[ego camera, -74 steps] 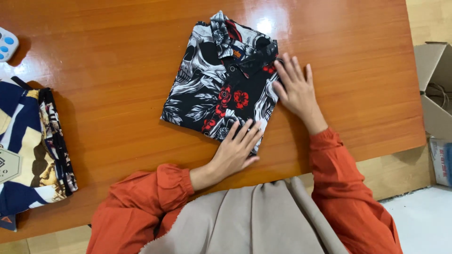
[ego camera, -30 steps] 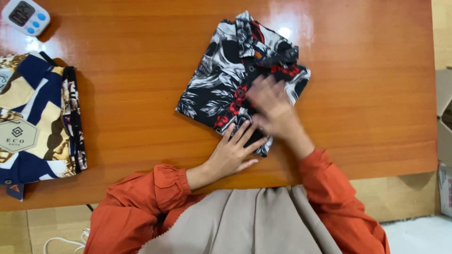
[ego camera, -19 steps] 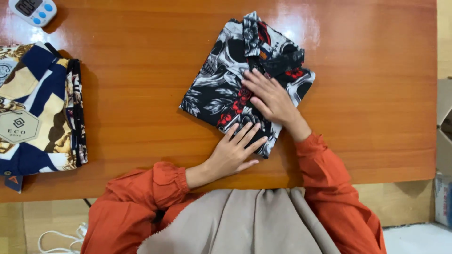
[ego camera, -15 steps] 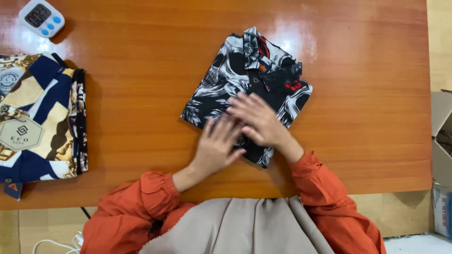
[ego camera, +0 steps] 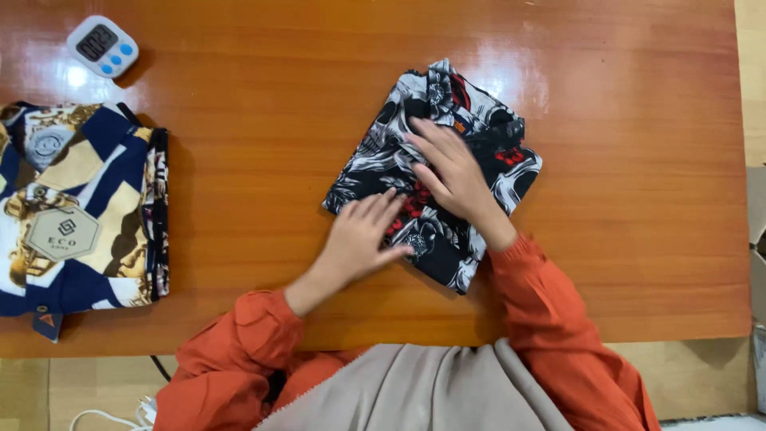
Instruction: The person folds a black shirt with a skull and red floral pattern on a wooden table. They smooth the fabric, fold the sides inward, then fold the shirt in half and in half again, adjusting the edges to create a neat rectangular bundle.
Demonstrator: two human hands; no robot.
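A folded black, white and red floral shirt (ego camera: 487,160) lies tilted on the orange wooden table (ego camera: 263,183), collar towards the far edge. My right hand (ego camera: 448,174) rests flat on the middle of the shirt, fingers spread and pointing up-left. My left hand (ego camera: 361,235) lies flat on the shirt's near-left edge, fingers apart. Neither hand grips anything. Both arms wear orange sleeves.
A stack of folded blue, cream and gold patterned clothing (ego camera: 76,211) with a hexagonal tag sits at the left. A small white timer with blue buttons (ego camera: 102,45) lies at the far left. A cardboard box edge (ego camera: 758,239) shows at the right, beyond the table.
My right hand moved from the shirt's right side onto its middle. My left hand slid from the near corner to the near-left edge. The view shifted, so everything sits further right.
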